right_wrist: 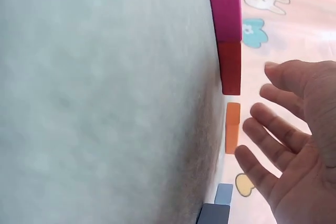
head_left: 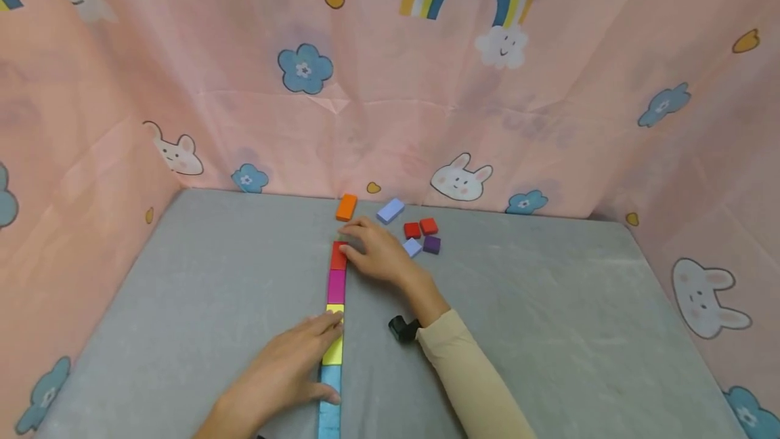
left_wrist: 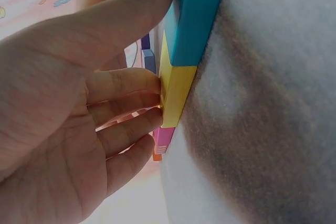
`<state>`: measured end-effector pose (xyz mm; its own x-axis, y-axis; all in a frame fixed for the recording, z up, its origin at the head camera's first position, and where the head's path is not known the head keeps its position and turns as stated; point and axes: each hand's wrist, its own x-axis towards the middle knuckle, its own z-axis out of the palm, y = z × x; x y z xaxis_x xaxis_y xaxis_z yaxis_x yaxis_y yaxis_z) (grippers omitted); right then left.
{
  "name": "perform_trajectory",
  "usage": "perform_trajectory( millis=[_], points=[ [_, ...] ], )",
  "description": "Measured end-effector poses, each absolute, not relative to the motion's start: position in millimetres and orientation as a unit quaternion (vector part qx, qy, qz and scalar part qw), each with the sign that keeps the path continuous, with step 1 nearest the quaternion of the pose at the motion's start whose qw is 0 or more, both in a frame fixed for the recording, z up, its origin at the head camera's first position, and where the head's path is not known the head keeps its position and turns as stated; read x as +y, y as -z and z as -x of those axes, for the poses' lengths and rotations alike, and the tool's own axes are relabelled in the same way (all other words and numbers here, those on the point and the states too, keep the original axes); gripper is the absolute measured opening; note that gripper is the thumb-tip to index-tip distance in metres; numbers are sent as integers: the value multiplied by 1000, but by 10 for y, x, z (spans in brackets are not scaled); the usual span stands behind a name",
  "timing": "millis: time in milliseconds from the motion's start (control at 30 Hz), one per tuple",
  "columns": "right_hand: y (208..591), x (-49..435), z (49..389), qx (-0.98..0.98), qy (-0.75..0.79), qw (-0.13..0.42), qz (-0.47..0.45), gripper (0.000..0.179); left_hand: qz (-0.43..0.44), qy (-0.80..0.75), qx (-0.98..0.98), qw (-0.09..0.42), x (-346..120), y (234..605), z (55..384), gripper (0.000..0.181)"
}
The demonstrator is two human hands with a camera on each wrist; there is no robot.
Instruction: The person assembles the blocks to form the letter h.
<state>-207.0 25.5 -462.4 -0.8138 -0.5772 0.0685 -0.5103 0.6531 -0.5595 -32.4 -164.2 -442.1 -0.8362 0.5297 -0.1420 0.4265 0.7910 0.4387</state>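
Apparently, the row of blocks (head_left: 336, 286) on the desk (head_left: 213, 256) is being lengthened: the left hand (head_left: 283, 371), fingers extended, touches a yellow block (head_left: 332, 352); the right hand (head_left: 378, 253), relaxed and empty, hovers by its red end. Extending it probably calls for pinching the orange block (head_left: 347, 207) beyond.

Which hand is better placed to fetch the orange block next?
The right hand, probably: it holds nothing and sits just short of the orange block, while the left hand lies farther back along the row, touching its yellow section.
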Motion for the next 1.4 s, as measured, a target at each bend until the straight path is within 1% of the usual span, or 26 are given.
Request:
perform_trajectory(
  millis=[200, 400, 533, 833, 1100, 1267, 1400],
  points=[
    [4628, 233, 2171, 916, 278, 34, 286, 42, -266, -196, 938, 107, -1628, 4451, 294, 97],
    [4633, 173, 2292, 922, 266, 26, 281, 40, -263, -192, 941, 87, -1642, 4452, 274, 98],
    [4627, 140, 2381, 925, 255, 34, 280, 42, -263, -191, 942, 87, -1648, 4451, 273, 97],
    [4574, 154, 2586, 935, 212, 71, 276, 58, -262, -201, 938, 103, -1614, 4462, 294, 99],
    [4652, 69, 2628, 937, 183, 90, 284, 63, -260, -195, 938, 119, -1644, 4458, 280, 100],
    [4612, 55, 2644, 942, 163, 84, 281, 58, -260, -197, 938, 118, -1637, 4444, 298, 100],
    [4610, 40, 2644, 942, 169, 62, 283, 41, -257, -206, 937, 119, -1638, 4448, 312, 100]
  ],
)
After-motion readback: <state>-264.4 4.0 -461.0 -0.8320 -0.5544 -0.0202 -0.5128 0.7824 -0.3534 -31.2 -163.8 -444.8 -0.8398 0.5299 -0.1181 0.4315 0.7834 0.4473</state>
